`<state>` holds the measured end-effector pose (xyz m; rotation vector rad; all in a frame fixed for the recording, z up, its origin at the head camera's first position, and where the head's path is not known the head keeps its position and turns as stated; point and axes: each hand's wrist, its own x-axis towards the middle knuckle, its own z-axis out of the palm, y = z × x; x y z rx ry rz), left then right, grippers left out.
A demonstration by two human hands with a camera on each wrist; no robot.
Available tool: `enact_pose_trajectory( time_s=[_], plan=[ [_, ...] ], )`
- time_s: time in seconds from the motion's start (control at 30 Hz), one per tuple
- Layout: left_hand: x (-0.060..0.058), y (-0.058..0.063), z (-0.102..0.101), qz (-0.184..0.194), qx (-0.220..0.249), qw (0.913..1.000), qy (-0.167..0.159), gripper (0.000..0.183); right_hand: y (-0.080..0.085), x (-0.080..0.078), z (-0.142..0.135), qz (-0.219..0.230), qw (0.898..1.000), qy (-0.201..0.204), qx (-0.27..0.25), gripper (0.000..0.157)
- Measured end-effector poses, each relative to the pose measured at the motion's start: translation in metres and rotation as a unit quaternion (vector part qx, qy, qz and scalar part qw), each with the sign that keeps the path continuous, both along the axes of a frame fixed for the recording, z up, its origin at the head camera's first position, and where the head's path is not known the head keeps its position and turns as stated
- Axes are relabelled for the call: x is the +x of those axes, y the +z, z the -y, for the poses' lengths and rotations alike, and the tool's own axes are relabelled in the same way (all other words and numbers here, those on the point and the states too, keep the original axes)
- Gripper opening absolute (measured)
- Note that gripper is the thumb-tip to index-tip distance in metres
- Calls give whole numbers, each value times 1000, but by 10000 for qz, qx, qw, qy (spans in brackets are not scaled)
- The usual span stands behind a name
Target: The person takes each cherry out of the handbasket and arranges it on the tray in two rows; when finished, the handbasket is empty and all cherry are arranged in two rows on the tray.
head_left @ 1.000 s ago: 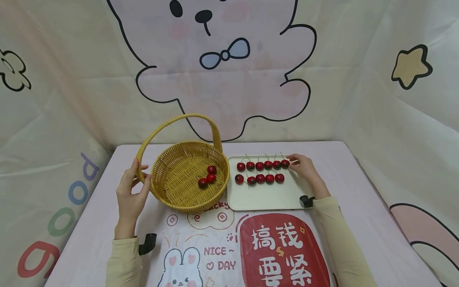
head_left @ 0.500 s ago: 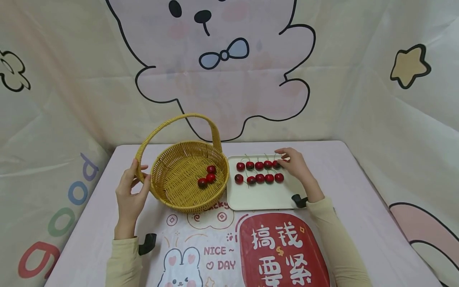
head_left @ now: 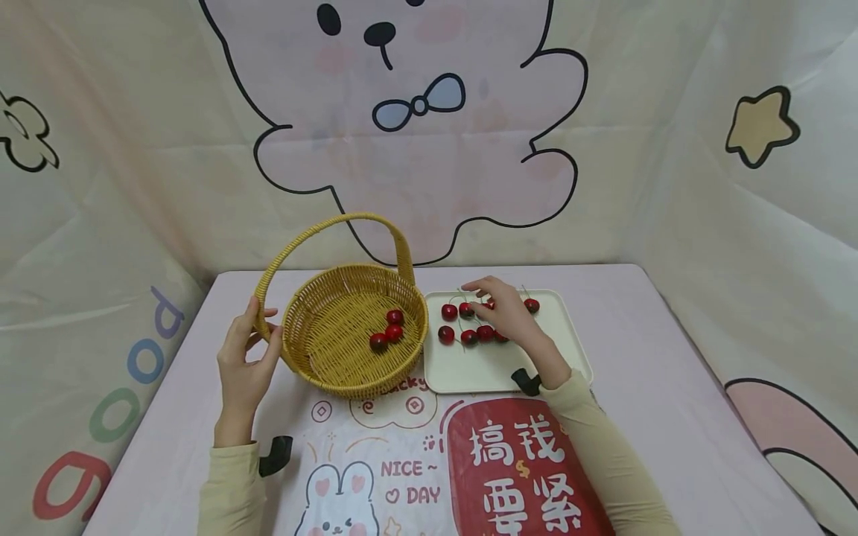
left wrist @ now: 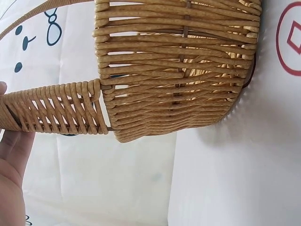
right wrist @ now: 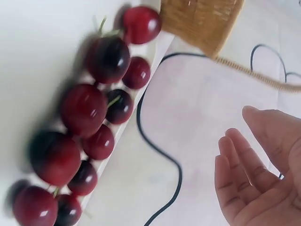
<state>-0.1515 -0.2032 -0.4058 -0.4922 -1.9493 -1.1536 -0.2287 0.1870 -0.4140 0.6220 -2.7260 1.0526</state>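
Note:
My left hand grips the handle of a yellow woven basket near its lower end. The left wrist view shows fingers against the wrapped handle. Inside the basket lie 3 dark red cherries. To its right, a cream tray bears two rows of cherries with green stems. My right hand hovers over these rows and hides some of the fruit. In the right wrist view this hand has thumb and fingers apart, with nothing between them.
A white tablecloth covers the table, with a printed mat in front of the basket and tray. Behind stands a cloth backdrop with a cartoon animal. The basket's tall handle arches over its bowl.
My right hand has moved left along the back row of cherries, from its right end towards the basket. The cherry at that end shows again. My left hand and the basket stay put.

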Motion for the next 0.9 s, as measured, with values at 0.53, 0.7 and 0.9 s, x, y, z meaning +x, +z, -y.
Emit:
enact_pose_trajectory(
  time_s=[0.53,0.7,0.9],
  plan=[
    [0,1,0,25,-6,10000,25,69,-8,0,80,65,9939,1093,90,29],
    [0,1,0,14,11,10000,-5,68,-12,-5,99,207,9932,1037,490,30],
    [0,1,0,-36,37,10000,-35,68,-17,-12,115,317,9910,933,907,31]
  ],
)
